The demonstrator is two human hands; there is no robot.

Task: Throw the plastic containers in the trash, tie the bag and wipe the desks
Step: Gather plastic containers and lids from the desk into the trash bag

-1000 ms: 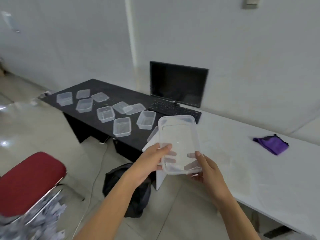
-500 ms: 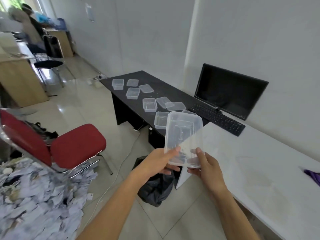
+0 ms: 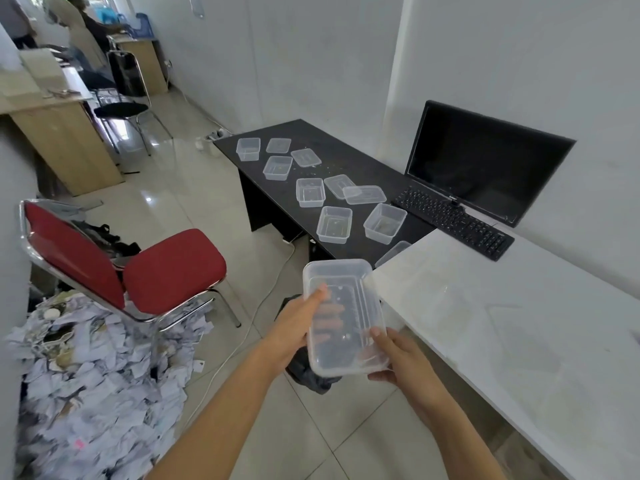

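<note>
We've lowered the container (image 3: 343,306) over the trash bag (image 3: 306,375), left hand (image 3: 294,329) and right hand (image 3: 398,358) gripping it (other containers (image 3: 334,225) wait on counter (image 3: 346,157)).

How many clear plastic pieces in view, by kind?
Clear rectangular plastic tubs on the black desk: 5
Flat clear plastic lids on it: 4
Clear plastic piece half hidden behind the white desk edge, kind unclear: 1
Clear plastic container held by left hand and right hand: 1
Total: 11
</note>
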